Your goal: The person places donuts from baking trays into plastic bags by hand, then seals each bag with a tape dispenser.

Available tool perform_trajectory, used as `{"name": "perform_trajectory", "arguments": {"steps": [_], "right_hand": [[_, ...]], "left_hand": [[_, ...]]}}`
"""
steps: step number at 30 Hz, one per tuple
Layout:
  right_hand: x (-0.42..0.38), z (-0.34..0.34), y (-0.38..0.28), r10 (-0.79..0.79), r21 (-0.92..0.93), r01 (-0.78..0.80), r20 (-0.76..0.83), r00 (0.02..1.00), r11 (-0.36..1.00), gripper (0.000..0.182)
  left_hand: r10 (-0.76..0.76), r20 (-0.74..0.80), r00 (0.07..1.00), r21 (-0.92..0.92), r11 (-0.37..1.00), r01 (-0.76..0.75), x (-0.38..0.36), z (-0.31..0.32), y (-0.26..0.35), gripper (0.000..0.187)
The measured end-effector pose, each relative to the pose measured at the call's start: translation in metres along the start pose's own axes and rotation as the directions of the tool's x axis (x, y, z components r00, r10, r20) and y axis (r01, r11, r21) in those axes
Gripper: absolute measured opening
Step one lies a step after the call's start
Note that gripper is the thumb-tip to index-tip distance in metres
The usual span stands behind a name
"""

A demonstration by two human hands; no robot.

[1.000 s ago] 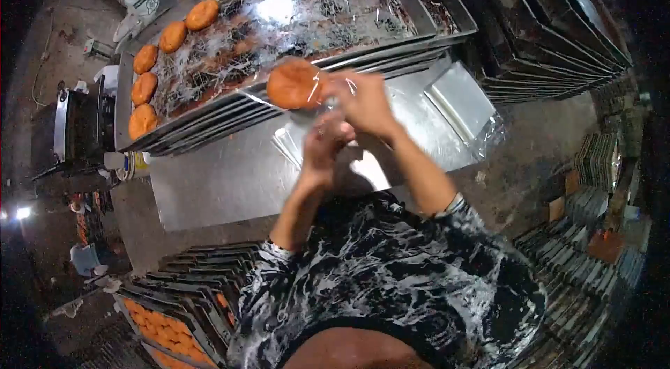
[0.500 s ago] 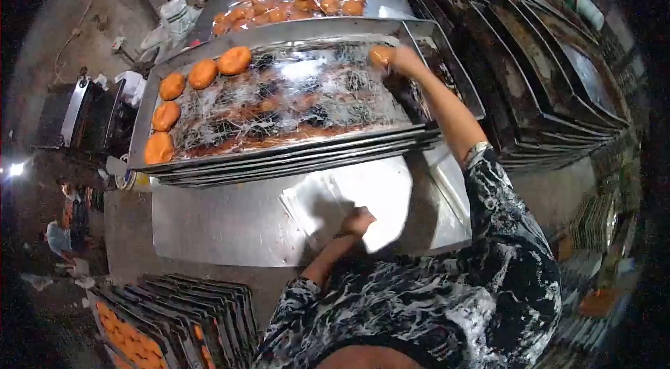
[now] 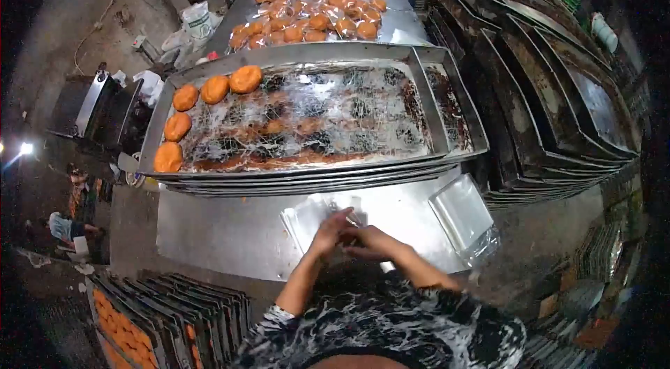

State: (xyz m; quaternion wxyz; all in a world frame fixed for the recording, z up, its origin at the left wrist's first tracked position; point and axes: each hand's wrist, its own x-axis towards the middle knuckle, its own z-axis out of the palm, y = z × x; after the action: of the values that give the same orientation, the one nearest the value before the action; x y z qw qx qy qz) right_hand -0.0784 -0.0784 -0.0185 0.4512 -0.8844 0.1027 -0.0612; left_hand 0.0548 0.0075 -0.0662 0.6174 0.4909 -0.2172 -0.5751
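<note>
My left hand (image 3: 329, 235) and my right hand (image 3: 370, 242) meet over the front of the metal table (image 3: 216, 229). Both have their fingers curled in, and a small shiny patch shows by the fingertips. What they hold is hidden. Under and beside my left hand lies a stack of clear plastic bags (image 3: 300, 219). Beyond my hands, a large baking tray (image 3: 293, 175) rests on several others. Round orange-brown buns (image 3: 214, 89) sit along its left side and far-left corner; the rest of its greasy, streaked base is bare.
Another stack of clear bags (image 3: 462, 212) lies right of my hands. Bagged buns (image 3: 318, 22) are heaped behind the tray. Large dark trays (image 3: 551, 104) lean at the right. A rack of trays with buns (image 3: 125, 327) stands front left. Another person (image 3: 66, 227) is far left.
My right hand has come from the tray's right side back to my left hand. The bun it held there is gone from that spot. The view has shifted slightly.
</note>
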Motion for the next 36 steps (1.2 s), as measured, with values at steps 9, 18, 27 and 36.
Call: {"name": "perform_trajectory", "arguments": {"steps": [9,18,27,36], "right_hand": [[-0.051,0.073,-0.004,0.418,0.087,-0.454,-0.571,0.706,0.887,0.015],[0.083,0.016,-0.044,0.493,0.969,0.006,-0.131,0.860,0.248,0.047],[0.296,0.038,-0.167,-0.215,0.092,0.204,0.125,0.969,0.975,0.044],[0.442,0.016,-0.096,-0.082,-0.123,0.069,-0.099,0.992,0.990,0.061]], "left_hand": [[-0.122,0.205,0.971,0.755,0.651,-0.078,-0.017,0.006,0.018,0.024],[0.696,0.345,0.630,0.509,0.425,-0.749,-0.067,-0.014,0.118,0.011],[0.487,-0.595,0.640,-0.288,0.614,-0.735,-0.073,-0.224,0.189,0.044],[0.411,-0.858,0.308,-0.172,0.334,-0.927,-0.134,-0.282,0.240,0.047]]}}
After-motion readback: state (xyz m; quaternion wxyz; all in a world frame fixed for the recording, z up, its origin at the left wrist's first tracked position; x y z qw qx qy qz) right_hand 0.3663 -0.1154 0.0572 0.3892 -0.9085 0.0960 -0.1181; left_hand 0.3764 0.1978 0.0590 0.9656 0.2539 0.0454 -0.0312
